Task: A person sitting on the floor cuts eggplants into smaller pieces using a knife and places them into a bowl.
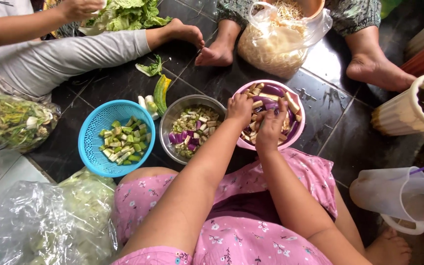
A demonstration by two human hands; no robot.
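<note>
A: Count for your floor: three bowls in a row. Blue plastic colander (94, 142) on your left, steel bowl (170, 125) in the middle, pink bowl (298, 130) on your right. The steel and pink ones touch; the colander sits just beside the steel one.

B: Contents?

A: Colander holds green and pale cut vegetable pieces (122, 143). Steel bowl holds small diced eggplant (192, 130), purple skin and white flesh mixed. Pink bowl holds longer eggplant sticks (290, 103).

B: Your hands?

A: Both arms stretched forward over your lap and both hands down in the pink bowl, side by side, backs up. Left hand (240, 109) at the bowl's near-left rim, fingers curled down into the sticks. Right hand (272, 128) just beside it, fingers bent and closed over pieces. Can't tell how many pieces either one grips; the fingertips are buried.

B: Around you?

A: Two other people sit opposite. Three bare feet in view. One hand (79, 7) up top left is on leafy greens (128, 13). One clear bag of pale sprouts (276, 41) beyond the pink bowl. One green-yellow vegetable (161, 93) lies on the dark tiles behind the colander. One clear plastic jug (403, 198) lies on its side to your right. Two plastic bags at your left knee.
</note>
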